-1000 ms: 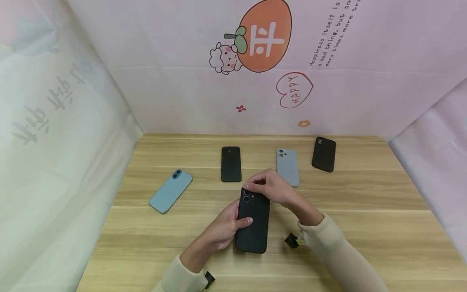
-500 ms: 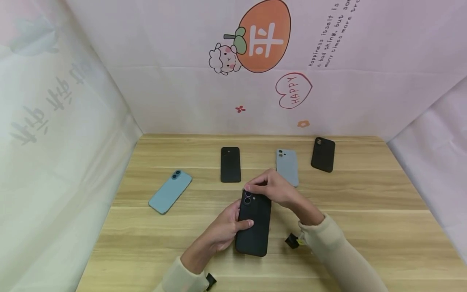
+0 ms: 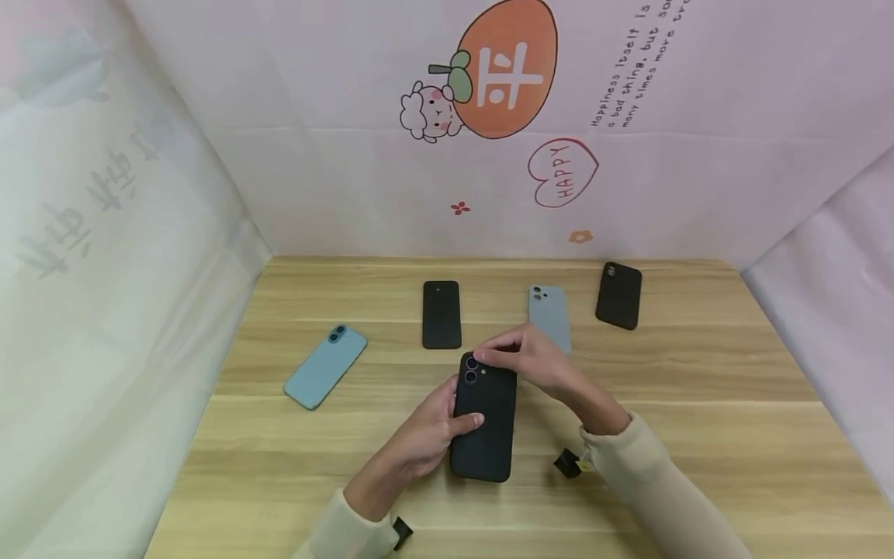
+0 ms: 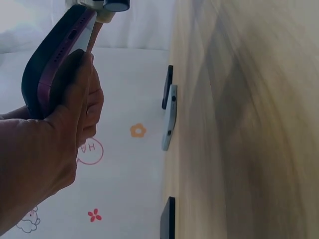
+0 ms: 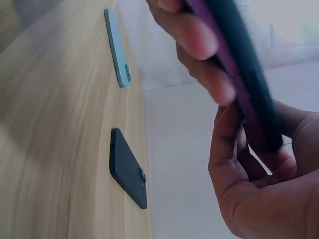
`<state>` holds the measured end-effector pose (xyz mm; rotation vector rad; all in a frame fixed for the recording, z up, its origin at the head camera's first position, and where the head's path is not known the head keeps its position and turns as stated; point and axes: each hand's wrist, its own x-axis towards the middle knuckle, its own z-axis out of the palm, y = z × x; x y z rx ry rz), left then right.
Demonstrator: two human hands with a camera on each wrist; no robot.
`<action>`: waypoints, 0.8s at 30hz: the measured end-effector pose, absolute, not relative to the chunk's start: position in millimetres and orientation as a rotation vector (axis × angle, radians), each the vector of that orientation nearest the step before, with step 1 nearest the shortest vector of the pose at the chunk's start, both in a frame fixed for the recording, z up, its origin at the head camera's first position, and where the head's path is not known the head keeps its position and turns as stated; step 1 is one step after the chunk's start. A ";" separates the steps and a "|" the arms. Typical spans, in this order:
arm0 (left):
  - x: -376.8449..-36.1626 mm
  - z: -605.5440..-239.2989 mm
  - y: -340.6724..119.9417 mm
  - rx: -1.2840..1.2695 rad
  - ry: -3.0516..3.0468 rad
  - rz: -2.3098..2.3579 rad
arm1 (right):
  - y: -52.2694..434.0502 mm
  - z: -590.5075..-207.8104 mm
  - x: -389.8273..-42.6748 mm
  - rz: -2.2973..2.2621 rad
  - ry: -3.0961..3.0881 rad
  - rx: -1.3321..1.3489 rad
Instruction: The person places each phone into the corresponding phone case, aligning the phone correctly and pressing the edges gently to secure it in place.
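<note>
A pale curtain [image 3: 119, 256] is hanging along my left, its grey print too faint to read. Next on the wooden table [image 3: 698, 404] the teal phone [image 3: 325, 366] is lying face down at a slant, well apart from my hands.

My left hand [image 3: 429, 439] is gripping the black-cased phone [image 3: 485, 415], thumb curled over its back and fingers wrapped under its left edge, where the head view is hiding them. The left wrist view is showing only the phone's rounded bottom end [image 4: 47, 69] with a purplish rim peeking out of the dark case, held up off the wood; my palm is covering the rest.

Behind it, the black case [image 3: 441, 314] is lying flat near the back of the table.

My right hand [image 3: 527, 359] is pinching the top end of the black-cased phone beside its camera rings, fingers bent over the upper edge. The fingertips are blurred, so I cannot tell whether they are catching the case lip or the phone itself. The knuckles are cutting off the near end of the grey-blue case [image 3: 549, 315].

Furthest right, another black case [image 3: 618, 295] is resting tilted, well apart from everything in my grip. A small black clip at my right cuff [image 3: 569, 463] is hard to make out.
</note>
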<state>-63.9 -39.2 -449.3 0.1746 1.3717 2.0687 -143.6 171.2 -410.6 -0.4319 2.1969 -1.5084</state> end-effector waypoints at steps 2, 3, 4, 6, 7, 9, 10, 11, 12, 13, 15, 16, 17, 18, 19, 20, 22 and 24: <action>-64.1 -448.7 -40.6 0.168 1.392 2.074 | 174.3 -410.4 -143.5 -1.518 2.202 -0.418; -64.3 -448.5 -41.2 0.158 1.402 2.075 | 175.6 -410.2 -143.4 -1.520 2.200 -0.414; -64.3 -448.4 -42.0 0.152 1.406 2.076 | 176.9 -410.2 -143.5 -1.521 2.193 -0.412; -64.1 -448.3 -43.0 0.131 1.423 2.078 | 178.4 -410.0 -143.5 -1.518 2.188 -0.401; -64.1 -448.2 -43.4 0.123 1.431 2.080 | 179.1 -410.0 -143.6 -1.519 2.183 -0.401; -64.4 -448.5 -44.2 0.120 1.444 2.088 | 180.4 -410.0 -143.8 -1.527 2.170 -0.398; -64.7 -448.6 -44.5 0.118 1.451 2.094 | 181.1 -410.0 -143.9 -1.531 2.166 -0.396; -64.9 -448.8 -44.7 0.117 1.454 2.100 | 181.8 -409.9 -144.0 -1.535 2.164 -0.395; -65.2 -448.9 -44.9 0.119 1.454 2.106 | 182.5 -410.0 -144.1 -1.540 2.158 -0.396; -65.4 -448.9 -45.1 0.122 1.454 2.111 | 183.0 -409.9 -144.2 -1.546 2.150 -0.393; -65.4 -448.8 -45.6 0.125 1.450 2.119 | 183.8 -410.1 -144.4 -1.552 2.141 -0.382; -65.4 -448.9 -45.7 0.123 1.449 2.120 | 184.1 -410.1 -144.6 -1.551 2.139 -0.374; -65.4 -448.9 -45.9 0.125 1.447 2.120 | 184.2 -410.5 -144.9 -1.549 2.137 -0.364; -65.3 -448.9 -46.1 0.127 1.444 2.120 | 184.2 -410.8 -145.2 -1.549 2.134 -0.354; -65.0 -448.8 -46.3 0.129 1.443 2.120 | 184.2 -411.0 -145.4 -1.551 2.131 -0.343; -64.9 -448.6 -46.5 0.132 1.440 2.120 | 184.1 -411.1 -145.6 -1.552 2.127 -0.335; -64.7 -448.7 -46.9 0.137 1.437 2.120 | 183.8 -411.4 -145.8 -1.559 2.121 -0.320; -64.3 -448.6 -47.6 0.138 1.430 2.121 | 183.5 -411.4 -145.6 -1.571 2.114 -0.314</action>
